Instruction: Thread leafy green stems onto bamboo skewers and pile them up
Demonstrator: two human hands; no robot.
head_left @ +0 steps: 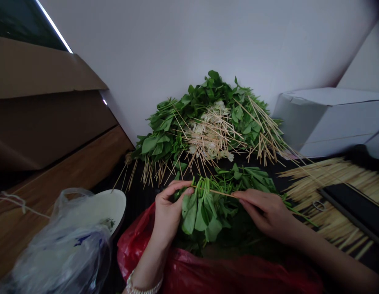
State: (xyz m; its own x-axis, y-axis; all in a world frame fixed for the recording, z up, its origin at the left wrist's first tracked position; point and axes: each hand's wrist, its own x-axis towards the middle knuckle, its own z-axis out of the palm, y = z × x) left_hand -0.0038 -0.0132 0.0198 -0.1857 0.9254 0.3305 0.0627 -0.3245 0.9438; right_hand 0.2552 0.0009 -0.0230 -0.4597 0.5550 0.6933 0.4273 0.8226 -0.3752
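Observation:
Between my hands a thin wooden skewer (223, 192) lies nearly level, with several leafy green stems (204, 208) threaded on its left part and their leaves hanging down. My left hand (171, 208) pinches the stems at the skewer's left end between thumb and fingers. My right hand (263, 210) grips the skewer's bare right part. Just below sits an open red plastic bag (189, 267) with loose leafy greens (256, 177) in and behind it. Farther back, against the wall, rises a heap of skewered greens (164, 126) with pale skewered pieces (212, 130) in its middle.
Many loose skewers (336, 204) lie at right, with a black phone-like slab (355, 208) on them. A white box (336, 118) stands behind. At left are a white bowl (117, 204), a clear plastic bag (63, 249) and a cardboard box (45, 118).

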